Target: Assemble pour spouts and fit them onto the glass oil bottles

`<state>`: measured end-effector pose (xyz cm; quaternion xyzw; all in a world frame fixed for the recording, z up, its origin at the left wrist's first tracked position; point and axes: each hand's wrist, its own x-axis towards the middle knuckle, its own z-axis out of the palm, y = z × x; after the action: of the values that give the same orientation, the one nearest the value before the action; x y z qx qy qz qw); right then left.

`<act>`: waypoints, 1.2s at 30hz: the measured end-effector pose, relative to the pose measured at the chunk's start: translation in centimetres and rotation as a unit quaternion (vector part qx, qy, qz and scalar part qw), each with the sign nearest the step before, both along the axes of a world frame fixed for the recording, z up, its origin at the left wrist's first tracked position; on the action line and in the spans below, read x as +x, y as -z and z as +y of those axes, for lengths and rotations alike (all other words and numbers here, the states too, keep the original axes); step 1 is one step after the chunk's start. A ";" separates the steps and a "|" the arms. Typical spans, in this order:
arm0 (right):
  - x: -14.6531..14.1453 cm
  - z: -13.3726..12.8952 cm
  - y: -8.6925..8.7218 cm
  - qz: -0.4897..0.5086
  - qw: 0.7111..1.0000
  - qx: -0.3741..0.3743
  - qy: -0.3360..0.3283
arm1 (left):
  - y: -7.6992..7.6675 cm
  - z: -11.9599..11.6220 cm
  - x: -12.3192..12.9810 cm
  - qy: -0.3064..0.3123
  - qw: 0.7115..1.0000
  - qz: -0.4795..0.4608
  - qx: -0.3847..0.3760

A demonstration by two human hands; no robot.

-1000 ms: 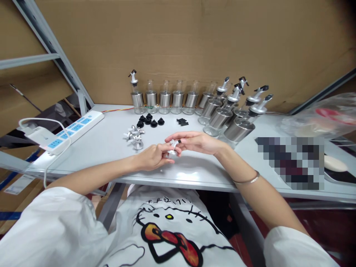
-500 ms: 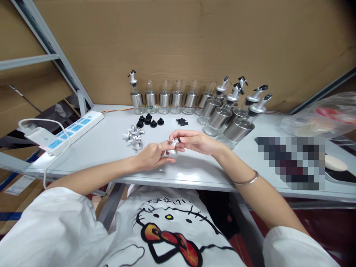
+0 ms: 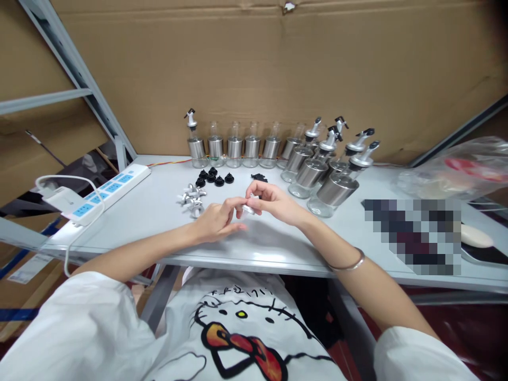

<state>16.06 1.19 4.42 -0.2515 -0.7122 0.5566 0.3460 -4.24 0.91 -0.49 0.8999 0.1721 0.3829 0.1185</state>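
Well, the small piece point(image 3: 248, 209) looks silvery (partly hidden).

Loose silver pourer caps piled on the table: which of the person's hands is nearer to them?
Left. The left hand is just right of the silver pourer caps, slightly closer to the camera; the right hand is clearly farther to their right.
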 end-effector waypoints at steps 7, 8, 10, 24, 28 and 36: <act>0.3 0.2 -0.1 0.011 0.999 0.017 0.047 | -4.3 4.1 -1.5 -0.274 0.951 0.140 -0.020; 0.3 0.2 -0.1 0.009 0.999 0.017 0.046 | -4.8 5.2 -1.7 -0.289 0.944 0.161 -0.015; 0.2 0.1 -0.2 0.005 0.999 0.017 0.042 | -5.5 7.4 -1.9 -0.303 0.932 0.197 -0.010; 0.2 -0.3 -0.7 0.011 0.999 0.028 0.039 | -5.1 10.4 0.0 -0.378 0.809 0.447 -0.042; 0.2 -0.3 -0.7 0.021 0.999 0.025 0.041 | -4.9 10.5 0.3 -0.405 0.797 0.445 -0.043; 0.2 -0.3 -0.6 0.020 0.999 0.019 0.039 | -4.8 10.6 0.6 -0.399 0.795 0.454 -0.043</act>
<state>16.30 0.93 5.05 -0.2613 -0.7053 0.5337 0.3866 -3.62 11.49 4.35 0.8156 0.5666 -0.0647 -0.0979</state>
